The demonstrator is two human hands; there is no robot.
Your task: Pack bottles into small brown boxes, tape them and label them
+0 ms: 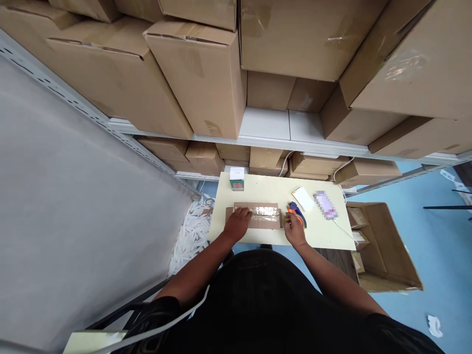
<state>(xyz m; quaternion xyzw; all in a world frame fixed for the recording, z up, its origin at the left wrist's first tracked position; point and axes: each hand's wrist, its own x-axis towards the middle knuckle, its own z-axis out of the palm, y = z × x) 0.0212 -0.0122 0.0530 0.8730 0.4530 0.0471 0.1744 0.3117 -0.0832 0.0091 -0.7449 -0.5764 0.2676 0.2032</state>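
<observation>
From the head camera we look down at a pale yellow tabletop. A flat brown cardboard box lies in the middle of it, near the front edge, with shiny clear tape along its top. Our left hand rests on the left end of this box. Its grip is spread, with the fingers lying on the cardboard and holding nothing. Our right hand is just beside the right end of the box, and its grip is closed around an orange and blue tape cutter. A white card lies just behind the cutter. A small green and white box stands at the back edge. An open brown carton sits on the blue floor to the right.
</observation>
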